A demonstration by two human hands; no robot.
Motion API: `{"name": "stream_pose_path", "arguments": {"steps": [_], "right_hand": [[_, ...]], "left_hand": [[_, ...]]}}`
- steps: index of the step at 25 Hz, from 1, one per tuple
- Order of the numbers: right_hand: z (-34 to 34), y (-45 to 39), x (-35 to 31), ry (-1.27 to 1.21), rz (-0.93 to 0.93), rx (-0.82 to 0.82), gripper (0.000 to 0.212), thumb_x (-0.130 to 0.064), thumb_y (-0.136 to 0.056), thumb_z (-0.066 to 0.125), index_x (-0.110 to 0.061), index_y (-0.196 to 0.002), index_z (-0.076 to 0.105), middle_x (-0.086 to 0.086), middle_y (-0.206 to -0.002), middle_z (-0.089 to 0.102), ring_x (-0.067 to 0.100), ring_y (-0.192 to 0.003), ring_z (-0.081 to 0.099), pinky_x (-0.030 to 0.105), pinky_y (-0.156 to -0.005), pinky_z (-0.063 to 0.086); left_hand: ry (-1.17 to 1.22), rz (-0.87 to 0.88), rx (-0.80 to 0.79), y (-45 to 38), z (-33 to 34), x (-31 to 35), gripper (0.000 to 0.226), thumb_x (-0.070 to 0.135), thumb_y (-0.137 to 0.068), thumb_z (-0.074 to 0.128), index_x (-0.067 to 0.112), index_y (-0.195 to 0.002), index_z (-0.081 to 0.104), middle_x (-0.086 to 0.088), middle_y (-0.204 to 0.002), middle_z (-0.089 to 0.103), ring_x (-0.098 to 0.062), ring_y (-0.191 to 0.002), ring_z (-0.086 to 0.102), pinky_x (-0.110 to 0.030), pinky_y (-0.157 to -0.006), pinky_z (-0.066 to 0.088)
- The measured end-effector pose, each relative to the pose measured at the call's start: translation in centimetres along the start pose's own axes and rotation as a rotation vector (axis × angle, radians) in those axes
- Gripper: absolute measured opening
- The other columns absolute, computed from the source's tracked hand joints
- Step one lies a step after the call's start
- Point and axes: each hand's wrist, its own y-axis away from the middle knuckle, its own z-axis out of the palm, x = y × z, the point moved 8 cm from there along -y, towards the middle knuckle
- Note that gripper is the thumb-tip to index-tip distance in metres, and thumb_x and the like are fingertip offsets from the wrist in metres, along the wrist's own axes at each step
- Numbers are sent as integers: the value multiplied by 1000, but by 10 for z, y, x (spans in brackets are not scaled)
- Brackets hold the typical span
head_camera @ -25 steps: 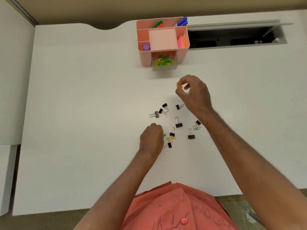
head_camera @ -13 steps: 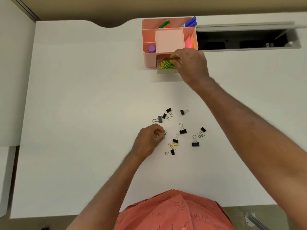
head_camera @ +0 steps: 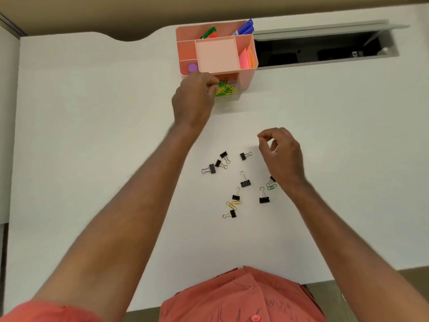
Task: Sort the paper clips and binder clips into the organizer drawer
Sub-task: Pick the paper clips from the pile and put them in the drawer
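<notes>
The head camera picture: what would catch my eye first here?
First, the pink desk organizer at the desk's far edge, its clear drawer open and full of yellow and green paper clips. The left hand reaches into it. Nearer, black binder clips lie scattered beside the right hand.

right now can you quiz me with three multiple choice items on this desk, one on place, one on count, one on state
1. Where is the left hand?
A. at the drawer
B. on the binder clips
C. off the desk

2. How many yellow paper clips lie loose on the desk?
A. none
B. two
C. six

3. How is the drawer?
A. shut
B. pulled out, holding clips
C. pulled out, empty

Answers:
1 A, its fingers sit at the clip pile in the drawer.
2 B, two lie among the lower binder clips.
3 B, yellow and green clips fill it.
</notes>
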Motion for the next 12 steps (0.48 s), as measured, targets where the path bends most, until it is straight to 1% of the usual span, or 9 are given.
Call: {"name": "stream_pose_path", "arguments": {"steps": [2,4,6,7,8,10,12], "right_hand": [[-6,22,18,-7,37,-26,10,-21,-92,64,-30,-95,68,-17,-94,62,9,-70,58,31,-70,53],[-13,45,35,-7,54,-40,11,-20,-93,65,-30,-96,67,-16,-92,61,7,-74,59,25,-69,52],[-16,67,49,-2,71,-57,13,-19,-93,66,-30,-97,67,-16,-91,60,6,-77,60,23,-69,51],[-16,78,56,3,83,-70,13,-17,-93,66,-30,-98,67,-16,-91,59,6,-79,60,24,-69,52],[-15,88,63,12,90,-88,14,-16,-93,67,-29,-99,66,-15,-93,59,6,-80,60,25,-70,53],[-13,108,71,66,73,-126,17,-13,-93,67,-26,-104,66,-13,-99,59,6,-86,59,29,-75,55],[-11,118,74,129,22,-150,23,-11,-92,68,-23,-112,66,-10,-107,60,13,-95,59,33,-80,55]], "left_hand": [[-80,26,-10,-11,5,2,20,28,-94,61,32,-110,74,8,-114,71,-18,-101,66,-40,-82,56],[-53,55,-1,0,11,3,21,29,-94,60,33,-112,71,10,-117,67,-14,-101,63,-32,-79,51],[21,61,15,32,16,-1,17,31,-94,60,35,-108,68,15,-112,64,-5,-88,58,-25,-72,42],[60,56,2,53,21,-4,13,31,-94,61,34,-105,68,16,-107,64,-2,-80,54,-24,-70,41],[92,50,-34,77,27,-9,10,32,-94,62,34,-103,68,16,-102,65,0,-75,51,-24,-70,43],[141,42,-155,128,42,-21,6,32,-94,64,33,-100,67,16,-95,64,-1,-69,51,-25,-70,46],[174,19,-273,176,55,-34,4,33,-94,65,34,-97,63,17,-93,62,-3,-69,55,-25,-70,47]]}}
